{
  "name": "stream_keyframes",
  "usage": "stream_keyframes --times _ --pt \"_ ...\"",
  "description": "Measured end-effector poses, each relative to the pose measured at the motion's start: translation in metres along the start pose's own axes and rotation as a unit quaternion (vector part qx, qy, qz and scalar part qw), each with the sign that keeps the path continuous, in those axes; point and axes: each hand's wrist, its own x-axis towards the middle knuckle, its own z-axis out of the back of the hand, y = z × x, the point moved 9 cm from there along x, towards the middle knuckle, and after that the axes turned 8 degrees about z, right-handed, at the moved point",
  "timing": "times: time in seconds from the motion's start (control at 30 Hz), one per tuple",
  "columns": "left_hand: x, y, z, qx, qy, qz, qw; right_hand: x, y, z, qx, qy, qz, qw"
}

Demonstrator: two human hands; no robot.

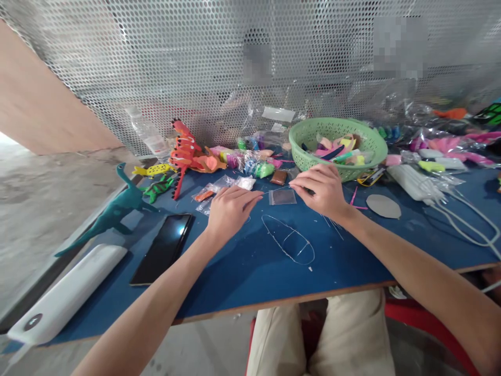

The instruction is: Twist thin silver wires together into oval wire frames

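A thin pale wire [276, 190] stretches between my two hands above the blue table [230, 277]. My left hand [231, 209] pinches its left end, fingers closed together. The right end is pinched by my right hand [321, 191], its fingers curled. Below them on the table lies a leaf-shaped wire outline [287, 240] with short cross pieces inside. Several loose wire pieces [332, 225] lie under my right wrist. Behind the wire sit a small clear packet [282, 197] and a brown packet [278, 177].
A green basket [336, 125] of coloured clay stands at the back. On the left are a teal dinosaur figure [117, 206], an orange dinosaur figure [186, 151], a phone [161, 249] and a white power bank [68, 292]. A perforated metal panel [188, 57] closes the rear. Cables [462, 216] lie right.
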Motion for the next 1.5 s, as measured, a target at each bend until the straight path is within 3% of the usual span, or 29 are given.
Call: stream_keyframes --times 0.13,0.3,0.47,0.6,0.7,0.87,1.03,1.17,1.33,1.5 --pt "0.001 -0.014 0.005 0.039 -0.022 -0.022 0.999 0.010 0.033 -0.006 -0.078 0.059 0.077 0.992" --pt "0.000 -0.039 0.009 0.075 -0.046 -0.080 0.993 0.018 0.061 -0.015 -0.083 0.105 0.108 0.985" --pt "-0.004 -0.056 0.014 0.102 -0.078 -0.138 0.982 0.016 0.067 -0.015 -0.082 0.112 0.126 0.982" --pt "-0.004 -0.059 0.024 0.124 -0.120 -0.146 0.974 0.016 0.063 -0.013 -0.071 0.106 0.111 0.986" --pt "-0.002 -0.053 0.030 0.126 -0.141 -0.137 0.972 0.015 0.057 -0.013 -0.065 0.108 0.093 0.988" --pt "0.004 -0.025 0.046 0.117 -0.177 -0.080 0.974 0.014 0.039 -0.008 -0.059 0.083 0.054 0.993" --pt "0.007 0.005 0.066 0.086 -0.152 -0.008 0.985 0.011 0.017 -0.006 -0.050 0.074 0.021 0.996" --pt "0.006 0.018 0.082 0.136 -0.164 0.016 0.977 0.008 0.002 -0.001 -0.041 0.065 0.007 0.997" --pt "0.010 0.009 0.069 0.149 -0.148 -0.022 0.978 0.010 0.009 0.006 -0.034 0.041 0.003 0.999" --pt "0.010 -0.015 0.042 0.110 -0.088 -0.040 0.989 0.012 0.037 -0.012 -0.041 0.085 0.065 0.993"
